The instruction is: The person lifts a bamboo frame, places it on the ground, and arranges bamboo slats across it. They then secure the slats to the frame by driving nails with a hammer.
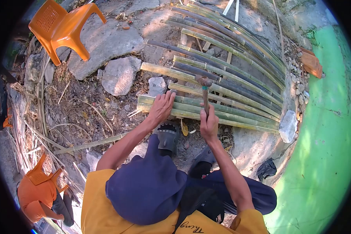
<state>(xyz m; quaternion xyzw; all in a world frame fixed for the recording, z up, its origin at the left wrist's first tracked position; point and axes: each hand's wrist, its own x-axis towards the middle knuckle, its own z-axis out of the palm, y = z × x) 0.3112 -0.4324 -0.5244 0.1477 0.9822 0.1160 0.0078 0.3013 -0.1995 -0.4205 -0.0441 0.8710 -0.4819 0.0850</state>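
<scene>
My right hand is closed around the handle of a hammer, whose head is raised above the bamboo. My left hand lies over the near left end of a green bamboo slat, fingers bent together across it. Whether a nail is also between those fingers I cannot make out. Several more bamboo slats fan out beyond, lying across wooden crosspieces.
An orange plastic chair stands at upper left near flat rocks. A white stone sits at the slats' right ends, beside a green surface. At lower left, a person in orange bends by another orange chair.
</scene>
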